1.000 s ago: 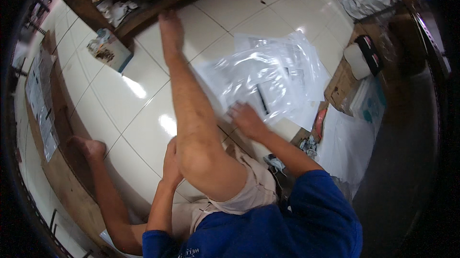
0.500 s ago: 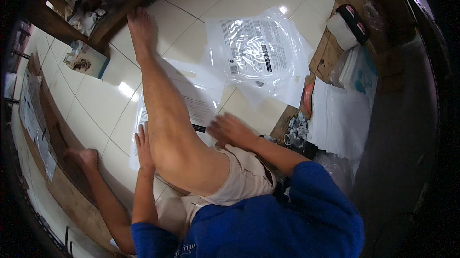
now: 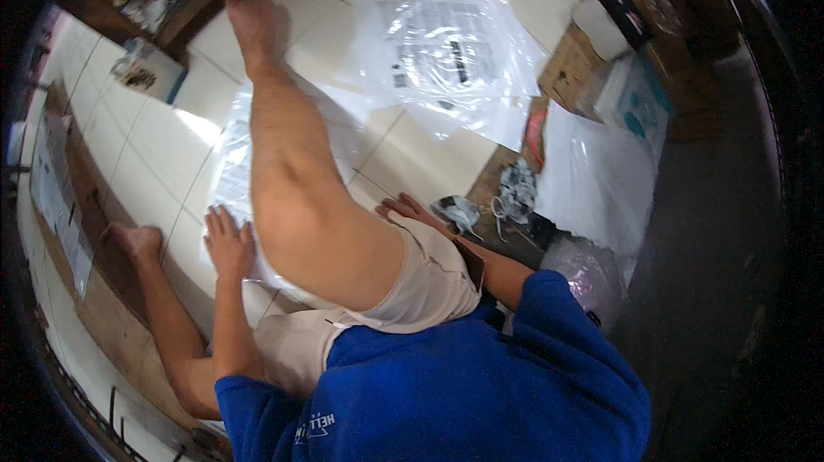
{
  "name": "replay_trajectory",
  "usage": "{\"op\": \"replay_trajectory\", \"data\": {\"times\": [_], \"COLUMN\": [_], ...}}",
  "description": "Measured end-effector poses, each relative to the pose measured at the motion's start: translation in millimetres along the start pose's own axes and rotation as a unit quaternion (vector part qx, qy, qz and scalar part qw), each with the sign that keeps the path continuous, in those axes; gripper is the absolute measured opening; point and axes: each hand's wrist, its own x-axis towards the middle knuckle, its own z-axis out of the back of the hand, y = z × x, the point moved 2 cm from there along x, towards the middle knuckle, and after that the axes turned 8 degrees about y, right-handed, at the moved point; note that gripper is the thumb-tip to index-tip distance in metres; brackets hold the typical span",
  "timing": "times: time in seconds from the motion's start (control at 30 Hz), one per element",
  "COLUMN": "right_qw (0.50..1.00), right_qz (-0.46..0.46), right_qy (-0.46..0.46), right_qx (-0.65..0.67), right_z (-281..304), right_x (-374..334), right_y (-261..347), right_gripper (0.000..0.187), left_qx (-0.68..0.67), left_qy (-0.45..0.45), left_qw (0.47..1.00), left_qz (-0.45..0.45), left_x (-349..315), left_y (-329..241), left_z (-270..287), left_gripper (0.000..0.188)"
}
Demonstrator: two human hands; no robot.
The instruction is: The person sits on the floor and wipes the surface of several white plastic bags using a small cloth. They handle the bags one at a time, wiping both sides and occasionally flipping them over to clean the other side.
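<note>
A clear plastic bag [image 3: 232, 179] is seen lying flat on the white tiled floor [image 3: 154, 144], mostly covered by the outstretched leg [image 3: 292, 179]. Its long axis is run up and down the view, roughly along the leg, with one end pointing toward the foot [image 3: 251, 20]. A pale printed sheet can be made out through the film at its left edge, too blurred for detail. The left hand [image 3: 227, 243] is laid open, palm down, fingers spread on the bag's near left corner. The right hand [image 3: 412, 209] is tucked behind the knee, only the fingers showing; whether it is open or gripping cannot be told.

Farther off, a second clear bag [image 3: 446, 58] is spread on the floor, carrying a white rectangular label with a dark bar. To the right, a brown cardboard box [image 3: 562, 75] is set, a white roll with a dark band [image 3: 611, 24] beside it, and a large white sheet [image 3: 592, 179] below. At upper left a small blue-edged package [image 3: 150, 75] is seen. The bag's middle is hidden under the thigh.
</note>
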Motion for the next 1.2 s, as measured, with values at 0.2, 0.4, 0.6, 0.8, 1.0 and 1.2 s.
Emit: {"op": "replay_trajectory", "data": {"times": [0.2,0.4,0.6,0.8,1.0,1.2], "right_qw": [0.958,0.98,0.958,0.9,0.866,0.83], "right_qz": [-0.145,-0.101,-0.134,-0.039,-0.189,-0.281], "right_qy": [-0.053,-0.045,-0.076,-0.029,-0.03,0.287], "right_qx": [0.24,0.164,0.241,0.433,0.463,0.386], "right_z": [58,27,52,80,130,147], "right_x": [-26,139,269,113,-57,-165], "right_y": [-53,-115,-131,-18,-24,30], "right_gripper": [0.053,0.041,0.037,0.033,0.027,0.026], "left_qx": [-0.03,-0.093,-0.088,-0.023,0.042,0.098], "left_qy": [-0.031,-0.111,-0.145,-0.08,-0.303,-0.477], "left_qw": [0.989,0.986,0.981,0.975,0.931,0.857], "left_qz": [0.14,0.077,-0.09,-0.205,-0.198,-0.169], "left_x": [-17,-9,-20,-32,66,202], "left_y": [52,22,-12,-45,-160,-231], "left_z": [-9,-7,12,-1,135,203], "left_gripper": [0.077,0.072,0.077,0.073,0.058,0.048]}}
